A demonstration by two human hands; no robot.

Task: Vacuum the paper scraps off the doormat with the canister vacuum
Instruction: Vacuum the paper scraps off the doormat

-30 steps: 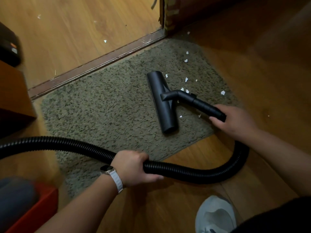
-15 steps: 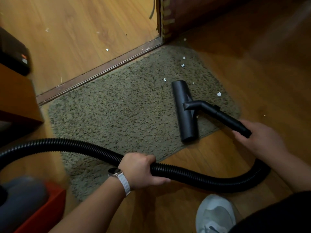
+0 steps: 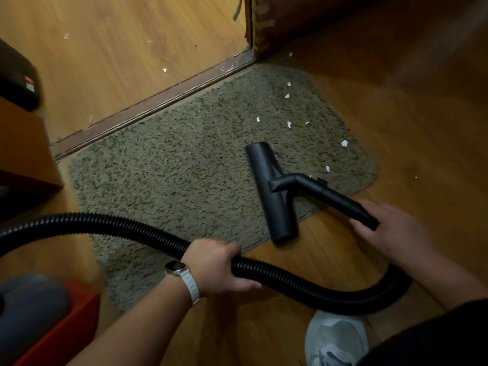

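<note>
A shaggy olive doormat (image 3: pixel 184 167) lies on the wooden floor against a door threshold. Several white paper scraps (image 3: pixel 289 124) are scattered over its right part. The black floor nozzle (image 3: pixel 272 191) of the vacuum rests on the mat's near right edge, its near end hanging over the bare floor. My right hand (image 3: pixel 390 231) grips the black wand just behind the nozzle. My left hand (image 3: pixel 216 268), with a watch on the wrist, is closed around the ribbed black hose (image 3: pixel 303 283), which loops from the wand leftward to the red and grey canister (image 3: pixel 39 320) at bottom left.
A brown threshold strip (image 3: pixel 158 104) and a door frame post (image 3: pixel 257 25) border the mat's far side. More scraps (image 3: pixel 165 70) lie on the floor beyond. A wooden furniture edge (image 3: pixel 23 151) stands at left. My white shoe (image 3: pixel 335 339) is at bottom right.
The nozzle has been pulled back toward me and to the right, from mid-mat among the scraps to the mat's near edge. Scraps near the nozzle's earlier spot are gone. Both hands kept their grips.
</note>
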